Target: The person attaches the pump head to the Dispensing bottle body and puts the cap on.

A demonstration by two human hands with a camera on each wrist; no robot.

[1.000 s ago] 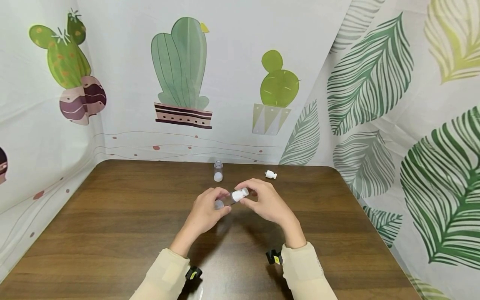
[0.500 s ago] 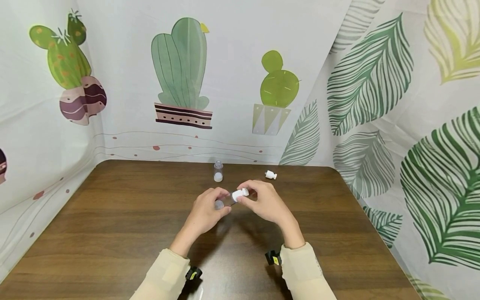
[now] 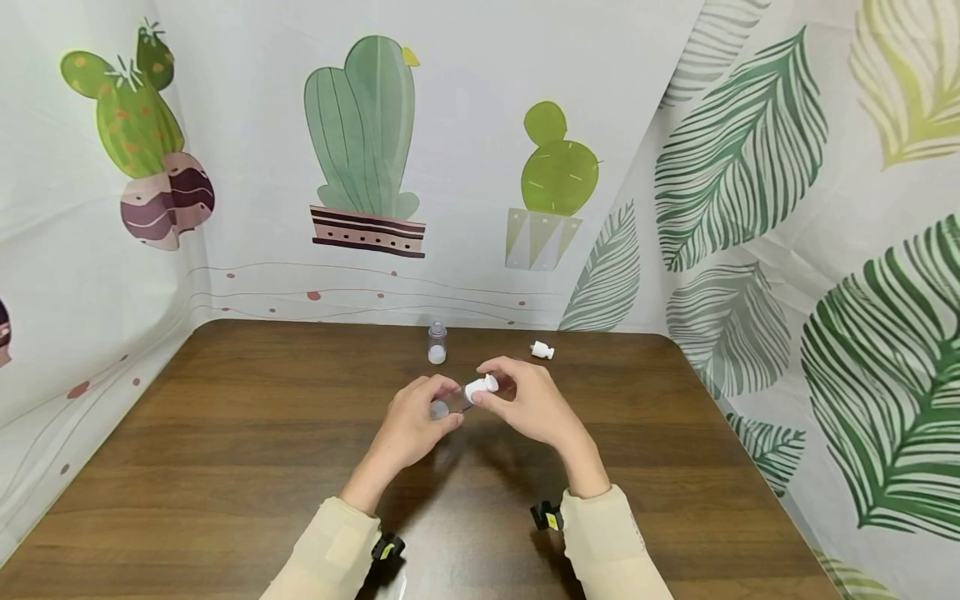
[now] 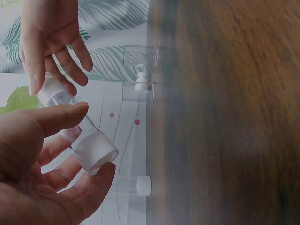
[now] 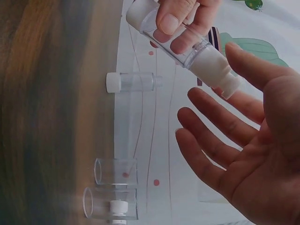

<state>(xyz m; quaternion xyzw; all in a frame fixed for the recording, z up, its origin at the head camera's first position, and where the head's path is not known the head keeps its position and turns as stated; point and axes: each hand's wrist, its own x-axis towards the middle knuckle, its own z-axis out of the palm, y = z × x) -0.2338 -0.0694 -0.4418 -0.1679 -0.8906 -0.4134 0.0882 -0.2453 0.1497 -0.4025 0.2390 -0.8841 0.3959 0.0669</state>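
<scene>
Above the middle of the brown table [image 3: 225, 433], both hands meet around a small clear bottle [image 3: 450, 406] with a white base [image 4: 96, 152] and a white cap [image 3: 480, 387]. My left hand [image 3: 447, 403] grips the bottle's body between thumb [image 4: 51, 119] and fingers [image 5: 176, 21], holding it tilted with the cap up to the right. My right hand [image 3: 495, 379] is at the cap end. Its fingers [image 5: 215, 136] are spread and nearly straight, with the thumb close beside the cap [image 5: 220, 77]; they are not closed round it.
A second small clear bottle [image 3: 437, 343] stands upright and uncapped at the back of the table. A small white cap piece [image 3: 542, 350] lies to its right. Printed cloth walls close in the back and both sides. Bare wood surrounds the hands.
The right hand's fingers have shifted slightly around the cap. The bottle and the left hand have hardly moved.
</scene>
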